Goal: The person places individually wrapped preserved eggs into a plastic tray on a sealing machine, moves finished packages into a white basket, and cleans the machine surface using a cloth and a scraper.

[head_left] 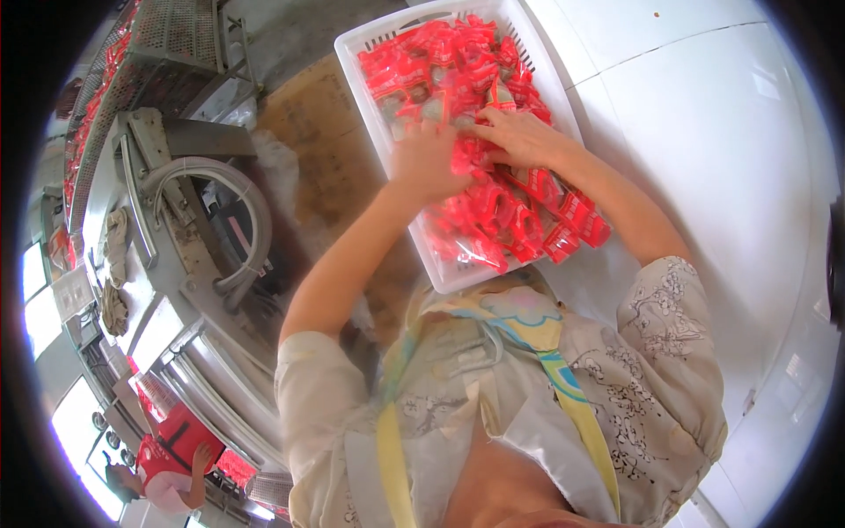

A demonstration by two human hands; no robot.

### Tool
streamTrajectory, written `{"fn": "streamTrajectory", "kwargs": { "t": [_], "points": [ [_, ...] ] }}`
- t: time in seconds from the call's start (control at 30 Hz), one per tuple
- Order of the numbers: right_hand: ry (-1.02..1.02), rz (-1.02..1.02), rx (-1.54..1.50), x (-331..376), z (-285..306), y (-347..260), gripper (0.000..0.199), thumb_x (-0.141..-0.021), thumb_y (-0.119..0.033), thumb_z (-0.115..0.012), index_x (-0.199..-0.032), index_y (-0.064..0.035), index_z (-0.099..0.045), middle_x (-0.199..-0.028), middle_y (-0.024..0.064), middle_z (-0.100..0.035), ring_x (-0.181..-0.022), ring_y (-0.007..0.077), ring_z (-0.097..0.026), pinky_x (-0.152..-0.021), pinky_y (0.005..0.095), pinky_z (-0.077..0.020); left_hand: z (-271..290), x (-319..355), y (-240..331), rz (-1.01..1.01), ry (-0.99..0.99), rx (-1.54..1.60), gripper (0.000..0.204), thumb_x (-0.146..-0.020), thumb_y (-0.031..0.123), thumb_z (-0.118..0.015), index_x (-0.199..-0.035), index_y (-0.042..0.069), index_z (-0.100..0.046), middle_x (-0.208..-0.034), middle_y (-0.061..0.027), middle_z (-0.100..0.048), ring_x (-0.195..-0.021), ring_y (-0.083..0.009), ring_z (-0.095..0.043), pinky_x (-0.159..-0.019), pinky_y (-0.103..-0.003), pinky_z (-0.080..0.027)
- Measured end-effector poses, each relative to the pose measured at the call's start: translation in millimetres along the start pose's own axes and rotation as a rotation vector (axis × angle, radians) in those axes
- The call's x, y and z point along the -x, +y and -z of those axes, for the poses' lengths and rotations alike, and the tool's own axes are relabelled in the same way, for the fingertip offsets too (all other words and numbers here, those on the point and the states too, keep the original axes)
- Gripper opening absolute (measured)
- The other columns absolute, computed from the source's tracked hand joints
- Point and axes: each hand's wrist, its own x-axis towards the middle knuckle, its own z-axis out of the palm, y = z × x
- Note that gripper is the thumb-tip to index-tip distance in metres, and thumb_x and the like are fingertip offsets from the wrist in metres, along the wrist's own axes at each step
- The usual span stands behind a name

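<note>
A heap of small glossy red plastic packets (493, 185) fills a white slotted plastic basket (365, 97), which sits on a white desk (704, 114) in front of the person. Some packets spill over the basket's near right rim. The left hand (427, 160) presses flat on the middle of the heap, its fingers spread wide over the packets. Whether any packet is pinched beneath it cannot be told. The right hand (524, 136) lies just beside it, fingers stretched and splayed across the pile, touching packets rather than closing on one. To sort well here, it seems best to keep both palms low and sweep gently, so no packets slide over the low near edge. To the left stands a grey metal machine (176, 202).
</note>
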Motion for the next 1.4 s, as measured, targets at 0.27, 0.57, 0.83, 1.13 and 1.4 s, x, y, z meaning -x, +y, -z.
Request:
{"fn": "streamTrajectory", "kwargs": {
  "t": [0.27,0.57,0.83,1.13,1.4],
  "points": [
    [-0.001,0.025,-0.002,7,3,-5,0.041,-0.077,-0.015,-0.064,-0.117,-0.0162,-0.052,-0.106,0.0122,-0.05,-0.083,0.0302,-0.058,-0.066,0.0412,-0.0487,-20,-12,-47,-0.093,0.16,0.173,0.033,-0.074,0.013,-0.059,-0.106,0.013,-0.056,-0.099,-0.01,-0.056,-0.093,-0.031,-0.057,-0.076,-0.04,-0.049],
    [0.687,-0.322,-0.53,5,3,46,0.012,-0.077,-0.005,-0.06,-0.089,-0.0062,-0.064,-0.082,0.0113,-0.064,-0.076,0.0208,-0.062,-0.068,0.032,-0.0478,-5,-16,-48,0.077,0.423,0.454,0.031,-0.068,0.0,-0.067,-0.098,0.004,-0.061,-0.086,-0.0129,-0.063,-0.077,-0.0258,-0.062,-0.067,-0.033,-0.047],
    [0.62,-0.565,-0.555,11,26,45,0.018,-0.078,-0.003,-0.06,-0.095,-0.0055,-0.063,-0.082,0.0122,-0.066,-0.072,0.0192,-0.063,-0.067,0.03,-0.0479,11,1,-34,0.042,0.646,0.902,0.024,-0.072,-0.005,-0.064,-0.095,-0.001,-0.06,-0.078,-0.0058,-0.064,-0.075,-0.0074,-0.056,-0.068,-0.026,-0.047],
    [0.549,0.053,-0.433,-57,87,-86,0.024,-0.074,0.012,-0.05,-0.091,-0.0021,-0.061,-0.083,0.007,-0.064,-0.078,0.0126,-0.06,-0.072,0.0255,-0.0468,36,175,-63,0.156,0.872,1.127,0.022,-0.076,-0.006,-0.063,-0.096,-0.001,-0.058,-0.086,-0.0015,-0.06,-0.081,-0.0062,-0.053,-0.069,-0.023,-0.046],
    [0.17,0.452,-0.76,-137,73,-345,0.016,-0.078,0.007,-0.054,-0.092,-0.0003,-0.059,-0.084,0.0007,-0.061,-0.079,0.0067,-0.056,-0.072,0.0211,-0.0451,23,434,-118,0.466,1.246,0.742,0.024,-0.068,0.002,-0.071,-0.088,0.0,-0.058,-0.073,-0.0104,-0.052,-0.062,-0.0214,-0.051,-0.056,-0.029,-0.041]
  ]
}}
